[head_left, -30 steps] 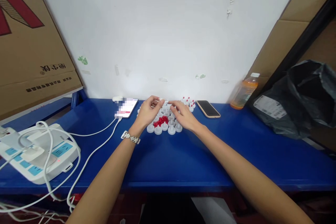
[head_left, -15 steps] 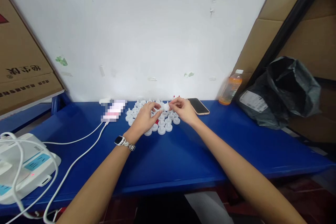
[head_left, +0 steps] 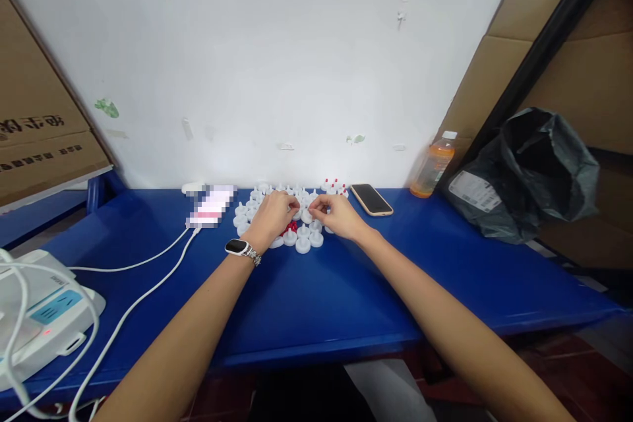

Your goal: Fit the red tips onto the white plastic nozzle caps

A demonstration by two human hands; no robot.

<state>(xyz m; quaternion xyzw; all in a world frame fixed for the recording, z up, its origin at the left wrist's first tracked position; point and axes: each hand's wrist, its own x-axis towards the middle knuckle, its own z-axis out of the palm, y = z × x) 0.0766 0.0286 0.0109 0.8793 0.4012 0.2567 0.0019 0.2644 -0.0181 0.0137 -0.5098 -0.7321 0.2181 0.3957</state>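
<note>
Curling over white caps point(head_left: 302, 246): both hands point(head_left: 273, 216) point(head_left: 340, 216), pinch unclear | blue tabletop point(head_left: 316, 303) beneath | scuffed white wall point(head_left: 277, 66) behind

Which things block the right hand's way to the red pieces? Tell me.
Several white stemmed caps on the table lie between the right hand and the red pieces. The left hand is close on the far side.

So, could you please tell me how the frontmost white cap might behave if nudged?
The white cap is probably light, being small and plastic-looking. Resting broad side down, it should slide rather than tip. Being round, it might roll if stood on edge.
</note>
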